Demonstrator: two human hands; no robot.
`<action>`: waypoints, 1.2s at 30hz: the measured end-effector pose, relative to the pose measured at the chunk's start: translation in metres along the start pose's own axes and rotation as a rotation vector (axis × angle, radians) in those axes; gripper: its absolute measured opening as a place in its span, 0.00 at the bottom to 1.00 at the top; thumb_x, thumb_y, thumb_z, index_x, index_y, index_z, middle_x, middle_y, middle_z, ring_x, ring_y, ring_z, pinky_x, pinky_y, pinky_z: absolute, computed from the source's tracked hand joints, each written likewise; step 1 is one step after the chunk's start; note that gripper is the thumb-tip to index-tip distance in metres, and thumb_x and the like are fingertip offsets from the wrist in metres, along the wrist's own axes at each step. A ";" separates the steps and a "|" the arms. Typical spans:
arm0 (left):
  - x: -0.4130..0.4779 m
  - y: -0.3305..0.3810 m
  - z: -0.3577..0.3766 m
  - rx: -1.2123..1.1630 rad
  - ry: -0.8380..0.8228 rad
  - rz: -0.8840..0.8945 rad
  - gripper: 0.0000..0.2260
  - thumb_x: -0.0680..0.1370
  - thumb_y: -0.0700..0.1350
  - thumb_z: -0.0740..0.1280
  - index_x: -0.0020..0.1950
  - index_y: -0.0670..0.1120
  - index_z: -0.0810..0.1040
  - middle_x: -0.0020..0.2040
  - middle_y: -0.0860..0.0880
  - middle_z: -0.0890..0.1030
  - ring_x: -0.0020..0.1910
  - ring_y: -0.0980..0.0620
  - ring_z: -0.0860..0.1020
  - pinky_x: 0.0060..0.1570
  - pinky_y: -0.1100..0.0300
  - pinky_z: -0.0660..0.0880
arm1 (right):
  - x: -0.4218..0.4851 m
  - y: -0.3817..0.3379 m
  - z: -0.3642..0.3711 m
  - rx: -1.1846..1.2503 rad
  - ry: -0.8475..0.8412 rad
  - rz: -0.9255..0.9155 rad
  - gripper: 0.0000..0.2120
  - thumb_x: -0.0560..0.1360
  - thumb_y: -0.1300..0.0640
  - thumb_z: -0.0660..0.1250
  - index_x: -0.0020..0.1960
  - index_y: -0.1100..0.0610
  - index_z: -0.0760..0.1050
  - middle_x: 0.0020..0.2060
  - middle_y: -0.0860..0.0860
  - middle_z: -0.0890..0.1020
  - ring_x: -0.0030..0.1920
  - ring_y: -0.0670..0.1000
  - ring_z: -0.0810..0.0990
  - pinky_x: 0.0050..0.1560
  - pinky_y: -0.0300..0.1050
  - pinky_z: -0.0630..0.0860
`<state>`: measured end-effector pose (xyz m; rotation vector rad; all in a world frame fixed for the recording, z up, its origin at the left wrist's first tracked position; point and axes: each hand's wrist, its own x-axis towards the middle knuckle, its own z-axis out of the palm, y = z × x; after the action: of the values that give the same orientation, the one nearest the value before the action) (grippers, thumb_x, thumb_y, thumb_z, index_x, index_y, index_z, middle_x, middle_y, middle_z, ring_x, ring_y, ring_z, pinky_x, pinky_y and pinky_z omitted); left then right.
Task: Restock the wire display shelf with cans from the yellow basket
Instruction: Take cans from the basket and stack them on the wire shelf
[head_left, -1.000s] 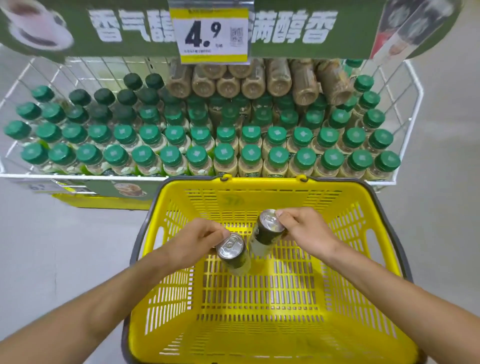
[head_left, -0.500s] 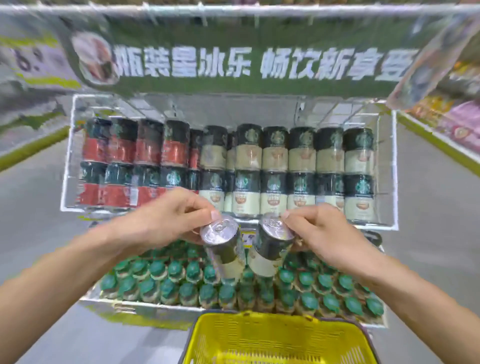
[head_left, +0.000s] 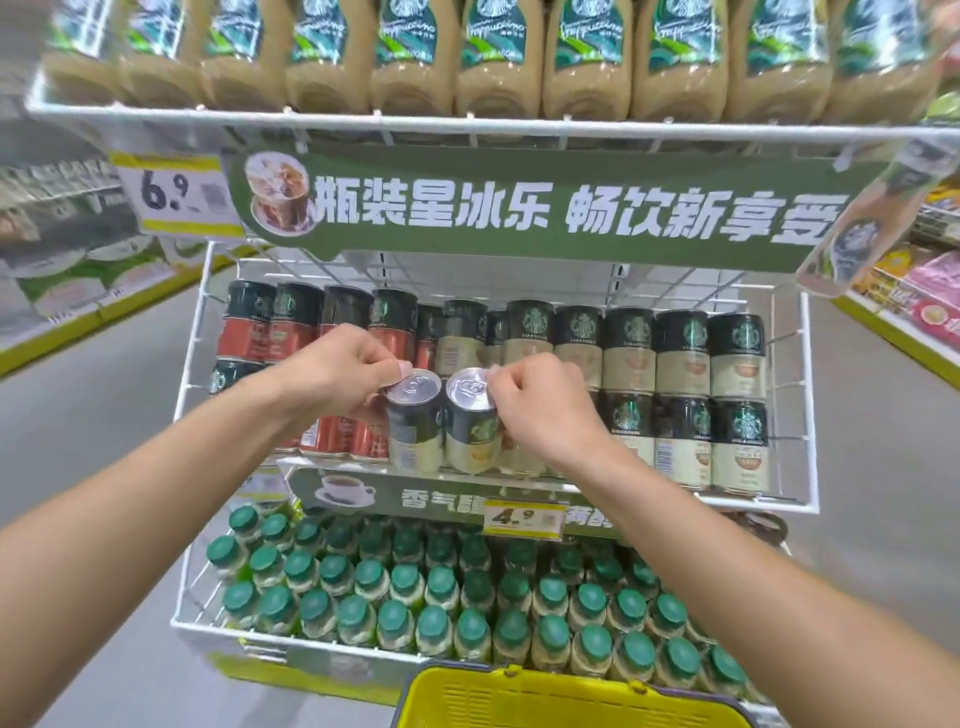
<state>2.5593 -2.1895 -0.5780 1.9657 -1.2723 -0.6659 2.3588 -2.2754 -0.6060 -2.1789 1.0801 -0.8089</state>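
Observation:
My left hand (head_left: 343, 369) grips one cream-and-dark-green can (head_left: 414, 431) by its top rim. My right hand (head_left: 540, 400) grips a second matching can (head_left: 471, 426) the same way. Both cans stand upright, side by side, at the front of the middle tier of the white wire display shelf (head_left: 808, 395), level with the lower row of stacked cans. Red-labelled cans (head_left: 249, 332) fill the tier's left side and cream-labelled cans (head_left: 680, 364) its right side. Only the far rim of the yellow basket (head_left: 519, 686) shows at the bottom edge.
The tier below holds several green-capped bottles (head_left: 441, 597) behind a 4.9 price tag (head_left: 522, 517). The top tier carries beige bottles (head_left: 498, 57) above a green banner (head_left: 545, 208). Grey floor lies on both sides, with other yellow-edged shelving far left and right.
Both hands lifted the two cans out of the basket and up to the middle tier. The cans went from tilted to upright at the shelf front. My view rose.

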 end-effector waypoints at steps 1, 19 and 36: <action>0.003 -0.001 0.000 -0.018 0.004 -0.025 0.21 0.82 0.49 0.69 0.34 0.36 0.78 0.34 0.52 0.86 0.37 0.52 0.87 0.50 0.50 0.86 | 0.001 -0.001 0.002 -0.012 0.003 0.014 0.28 0.85 0.51 0.60 0.26 0.56 0.70 0.27 0.51 0.79 0.28 0.52 0.76 0.47 0.50 0.82; -0.002 -0.004 0.028 0.022 0.199 -0.129 0.19 0.82 0.48 0.70 0.35 0.40 0.85 0.43 0.47 0.88 0.42 0.46 0.88 0.49 0.48 0.85 | -0.011 -0.007 0.023 -0.123 0.078 0.021 0.19 0.79 0.63 0.58 0.29 0.60 0.68 0.28 0.55 0.70 0.32 0.58 0.66 0.35 0.50 0.64; -0.032 -0.006 0.034 0.011 0.221 -0.063 0.24 0.82 0.48 0.70 0.26 0.43 0.81 0.18 0.56 0.72 0.18 0.59 0.71 0.50 0.46 0.85 | -0.009 -0.001 0.014 -0.121 0.105 -0.012 0.17 0.81 0.61 0.61 0.38 0.68 0.79 0.38 0.59 0.86 0.43 0.62 0.84 0.42 0.54 0.80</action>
<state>2.5251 -2.1676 -0.6021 2.0319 -1.0860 -0.4572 2.3655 -2.2644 -0.6169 -2.2658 1.1970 -0.8923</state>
